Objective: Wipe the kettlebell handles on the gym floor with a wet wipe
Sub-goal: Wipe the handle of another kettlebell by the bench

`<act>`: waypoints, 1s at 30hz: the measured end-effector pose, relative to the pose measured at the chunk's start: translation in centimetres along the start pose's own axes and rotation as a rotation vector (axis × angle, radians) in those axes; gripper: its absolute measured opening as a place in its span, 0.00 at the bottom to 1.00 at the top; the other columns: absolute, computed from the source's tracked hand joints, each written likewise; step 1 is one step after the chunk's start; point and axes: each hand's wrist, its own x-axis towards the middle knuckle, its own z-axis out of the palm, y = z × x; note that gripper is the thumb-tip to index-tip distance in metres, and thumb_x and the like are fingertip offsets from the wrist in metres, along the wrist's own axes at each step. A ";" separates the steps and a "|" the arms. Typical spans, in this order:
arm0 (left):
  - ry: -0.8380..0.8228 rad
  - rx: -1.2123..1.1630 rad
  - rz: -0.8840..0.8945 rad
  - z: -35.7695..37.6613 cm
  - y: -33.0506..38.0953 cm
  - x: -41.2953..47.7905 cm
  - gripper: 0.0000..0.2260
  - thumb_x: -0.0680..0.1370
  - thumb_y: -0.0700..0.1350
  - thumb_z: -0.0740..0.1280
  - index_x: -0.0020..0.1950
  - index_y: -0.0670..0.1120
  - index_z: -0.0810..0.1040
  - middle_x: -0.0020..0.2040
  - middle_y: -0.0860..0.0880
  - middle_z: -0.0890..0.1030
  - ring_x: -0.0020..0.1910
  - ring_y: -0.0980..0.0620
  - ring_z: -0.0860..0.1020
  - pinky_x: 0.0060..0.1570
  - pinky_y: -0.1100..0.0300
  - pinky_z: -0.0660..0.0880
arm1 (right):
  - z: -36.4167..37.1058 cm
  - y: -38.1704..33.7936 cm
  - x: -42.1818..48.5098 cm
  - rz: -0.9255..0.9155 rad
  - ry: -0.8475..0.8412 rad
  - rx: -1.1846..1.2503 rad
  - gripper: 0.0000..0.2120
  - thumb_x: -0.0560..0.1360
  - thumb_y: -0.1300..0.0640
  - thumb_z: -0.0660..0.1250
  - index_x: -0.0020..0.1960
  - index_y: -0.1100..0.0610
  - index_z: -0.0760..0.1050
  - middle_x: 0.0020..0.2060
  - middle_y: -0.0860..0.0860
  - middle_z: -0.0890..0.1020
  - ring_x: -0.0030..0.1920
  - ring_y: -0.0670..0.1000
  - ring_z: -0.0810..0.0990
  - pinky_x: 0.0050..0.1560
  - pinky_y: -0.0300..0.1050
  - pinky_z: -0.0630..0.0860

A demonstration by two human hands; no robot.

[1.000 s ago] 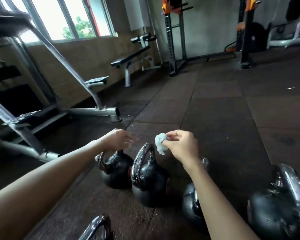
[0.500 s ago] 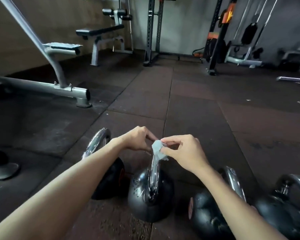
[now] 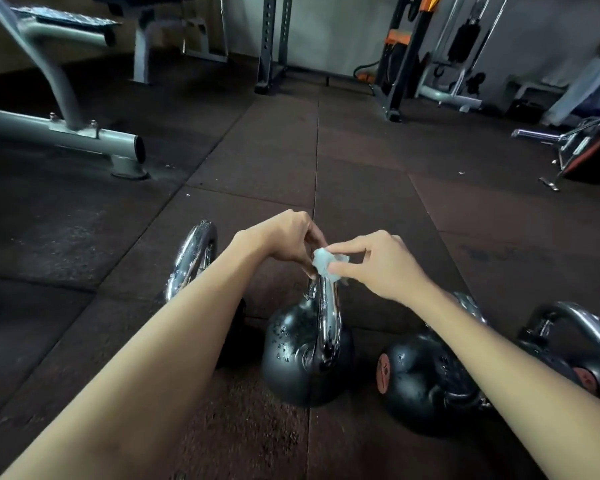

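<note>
Wipe and fingers hide the handle's top.

Rubber floor, dark tiles. Four black kettlebells with chrome handles, in a row: left kettlebell, partly behind the left forearm; middle kettlebell, speckled with droplets; third kettlebell; far-right kettlebell. Left hand and right hand both pinch a crumpled pale wet wipe at the top of the middle handle. Grey bench frame, far left.
</note>
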 end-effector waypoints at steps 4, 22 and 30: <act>0.080 0.076 0.025 0.7 0.3 -1.2 0.22 0.67 0.47 0.80 0.59 0.63 0.85 0.49 0.54 0.88 0.49 0.54 0.85 0.53 0.57 0.80 | 0.2 -0.9 -3.7 -0.102 -0.069 0.005 0.12 0.72 0.53 0.79 0.54 0.44 0.87 0.48 0.42 0.86 0.35 0.28 0.74 0.39 0.24 0.67; 0.367 0.351 0.297 2.4 2.4 -5.7 0.22 0.72 0.43 0.73 0.64 0.59 0.83 0.65 0.61 0.82 0.54 0.53 0.85 0.51 0.55 0.82 | 2.6 1.4 -7.3 -0.021 0.172 0.303 0.19 0.67 0.51 0.83 0.57 0.48 0.86 0.38 0.32 0.82 0.29 0.41 0.72 0.34 0.30 0.68; 0.430 0.688 0.578 2.0 1.0 -4.0 0.14 0.77 0.51 0.67 0.60 0.53 0.85 0.58 0.57 0.87 0.33 0.49 0.84 0.32 0.58 0.78 | 2.9 1.7 -6.6 -0.079 0.166 0.335 0.18 0.66 0.53 0.83 0.56 0.50 0.87 0.42 0.40 0.85 0.30 0.40 0.74 0.35 0.29 0.68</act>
